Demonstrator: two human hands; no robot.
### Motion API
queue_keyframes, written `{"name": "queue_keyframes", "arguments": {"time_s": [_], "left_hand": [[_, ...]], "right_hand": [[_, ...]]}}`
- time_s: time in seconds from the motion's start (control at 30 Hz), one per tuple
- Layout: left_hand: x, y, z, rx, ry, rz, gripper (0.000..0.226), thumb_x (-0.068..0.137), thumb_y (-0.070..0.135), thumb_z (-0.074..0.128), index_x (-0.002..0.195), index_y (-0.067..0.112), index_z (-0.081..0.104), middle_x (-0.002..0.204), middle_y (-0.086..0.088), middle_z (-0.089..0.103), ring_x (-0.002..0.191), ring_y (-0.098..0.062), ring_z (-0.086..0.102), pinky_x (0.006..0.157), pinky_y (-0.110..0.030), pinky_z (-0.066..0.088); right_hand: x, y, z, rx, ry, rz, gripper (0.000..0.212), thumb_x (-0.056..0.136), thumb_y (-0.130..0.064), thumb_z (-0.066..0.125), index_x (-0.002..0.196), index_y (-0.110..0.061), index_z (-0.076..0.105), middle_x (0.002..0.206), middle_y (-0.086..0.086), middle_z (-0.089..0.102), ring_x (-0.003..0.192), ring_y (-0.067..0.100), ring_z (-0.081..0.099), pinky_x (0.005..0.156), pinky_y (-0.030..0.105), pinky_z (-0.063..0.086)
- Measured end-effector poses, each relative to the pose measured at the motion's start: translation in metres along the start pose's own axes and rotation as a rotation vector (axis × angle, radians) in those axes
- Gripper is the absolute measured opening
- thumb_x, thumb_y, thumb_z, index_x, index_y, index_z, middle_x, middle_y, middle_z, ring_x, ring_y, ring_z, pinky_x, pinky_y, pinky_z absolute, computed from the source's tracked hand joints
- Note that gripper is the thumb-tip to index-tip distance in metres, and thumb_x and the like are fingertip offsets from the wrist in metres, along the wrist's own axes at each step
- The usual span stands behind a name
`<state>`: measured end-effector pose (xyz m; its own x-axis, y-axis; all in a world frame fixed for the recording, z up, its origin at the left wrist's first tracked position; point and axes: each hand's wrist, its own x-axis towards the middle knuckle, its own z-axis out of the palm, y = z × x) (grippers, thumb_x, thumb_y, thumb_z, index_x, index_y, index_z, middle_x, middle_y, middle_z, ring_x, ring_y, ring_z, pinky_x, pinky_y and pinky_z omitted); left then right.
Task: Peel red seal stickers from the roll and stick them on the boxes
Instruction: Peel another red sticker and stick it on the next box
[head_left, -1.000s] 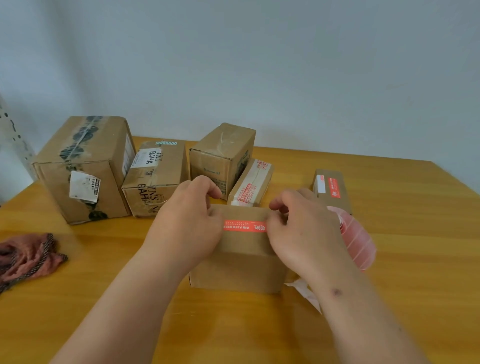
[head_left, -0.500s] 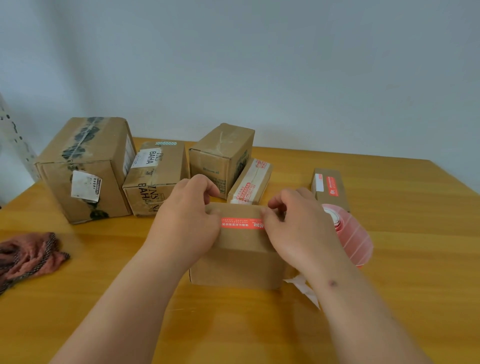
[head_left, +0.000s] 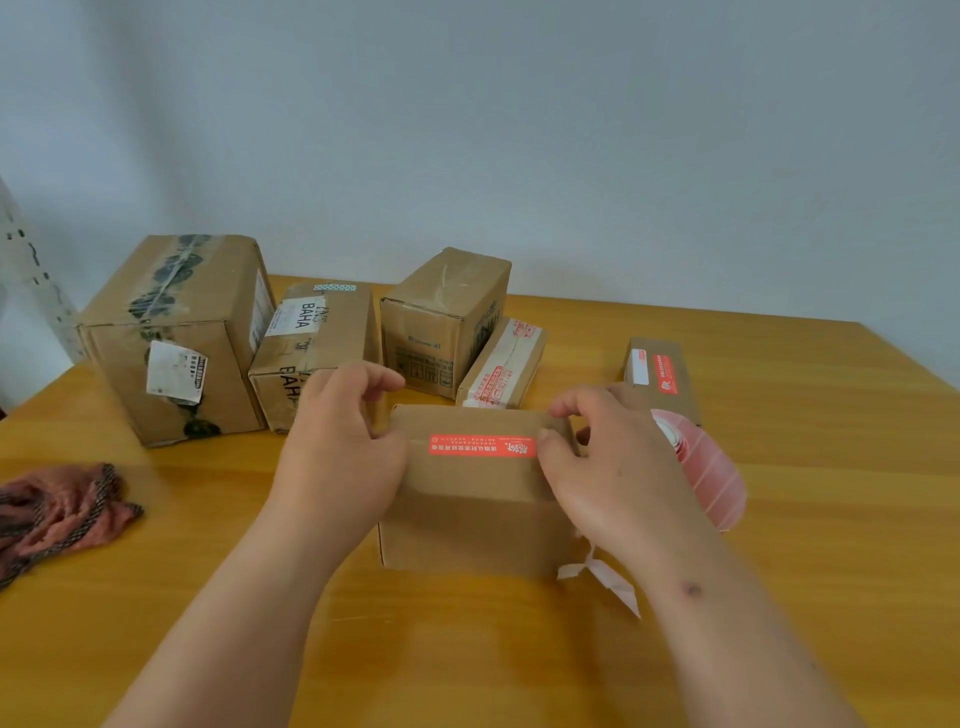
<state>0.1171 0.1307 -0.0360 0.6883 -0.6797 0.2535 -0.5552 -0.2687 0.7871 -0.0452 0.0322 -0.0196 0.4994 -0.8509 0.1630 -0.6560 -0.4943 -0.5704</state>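
Observation:
A small cardboard box (head_left: 475, 512) stands in front of me on the wooden table. A red seal sticker (head_left: 481, 446) lies flat across its top seam. My left hand (head_left: 340, 447) grips the box's left end, fingers curled over the top edge. My right hand (head_left: 613, 467) holds the right end, its thumb pressing the sticker's right tip. The pink sticker roll (head_left: 701, 465) stands just behind my right hand, partly hidden. A loose white strip of backing paper (head_left: 605, 574) trails below my right wrist.
Several cardboard boxes sit at the back: a large one (head_left: 176, 338), a BAHA-labelled one (head_left: 317, 343), an upright one (head_left: 447, 317), a flat taped one (head_left: 501, 366), and a slim one with a red sticker (head_left: 660, 371). A reddish cloth (head_left: 57, 512) lies at left.
My right thumb has slid right along the sticker to its right tip, uncovering more of it. The box and my left hand have hardly moved.

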Motion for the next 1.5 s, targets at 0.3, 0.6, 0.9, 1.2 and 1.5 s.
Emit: {"name": "queue_keyframes", "arguments": {"time_s": [0.3,0.6,0.9,1.2,1.5], "left_hand": [[-0.009,0.002,-0.008,-0.307,-0.082,-0.223,0.029,0.095,0.044,0.048,0.111,0.025,0.062,0.101,0.007,0.064,0.092,-0.009,0.057,0.067,-0.025,0.047],[-0.007,-0.002,-0.013,-0.645,0.104,-0.401,0.016,0.095,0.032,0.058,0.101,0.017,0.064,0.098,-0.005,0.07,0.083,-0.018,0.065,0.073,-0.033,0.055],[-0.014,0.002,-0.016,-0.654,-0.073,-0.358,0.055,0.086,-0.013,0.048,0.127,0.021,0.06,0.11,-0.003,0.071,0.104,-0.022,0.067,0.094,-0.043,0.052],[-0.025,0.011,-0.005,-0.536,0.062,-0.358,0.018,0.094,0.033,0.058,0.093,0.016,0.064,0.083,0.003,0.069,0.084,-0.009,0.062,0.071,-0.026,0.047],[-0.022,0.01,0.002,-0.28,0.147,-0.215,0.021,0.088,0.016,0.066,0.096,0.031,0.054,0.107,0.003,0.056,0.094,-0.016,0.06,0.068,-0.034,0.055]], "right_hand": [[-0.007,-0.01,-0.007,0.137,-0.112,0.048,0.063,0.093,-0.053,0.047,0.147,-0.036,0.02,0.141,-0.012,0.043,0.12,0.009,0.05,0.093,0.032,0.049],[-0.014,-0.01,-0.014,0.46,0.029,0.078,0.049,0.096,-0.048,0.044,0.141,-0.031,0.037,0.114,-0.013,0.051,0.086,-0.008,0.049,0.066,0.007,0.038],[-0.017,-0.01,-0.012,0.498,-0.059,0.032,0.08,0.085,0.006,0.055,0.141,-0.045,0.029,0.121,-0.015,0.052,0.102,0.0,0.054,0.054,0.007,0.046],[-0.021,-0.006,-0.015,0.521,-0.221,0.061,0.036,0.095,-0.027,0.056,0.121,-0.044,0.039,0.095,-0.023,0.05,0.081,-0.008,0.049,0.05,0.007,0.04],[-0.017,0.002,-0.011,0.136,-0.056,-0.036,0.051,0.097,-0.025,0.052,0.144,-0.034,0.032,0.143,-0.013,0.035,0.119,0.004,0.044,0.092,0.016,0.033]]}}
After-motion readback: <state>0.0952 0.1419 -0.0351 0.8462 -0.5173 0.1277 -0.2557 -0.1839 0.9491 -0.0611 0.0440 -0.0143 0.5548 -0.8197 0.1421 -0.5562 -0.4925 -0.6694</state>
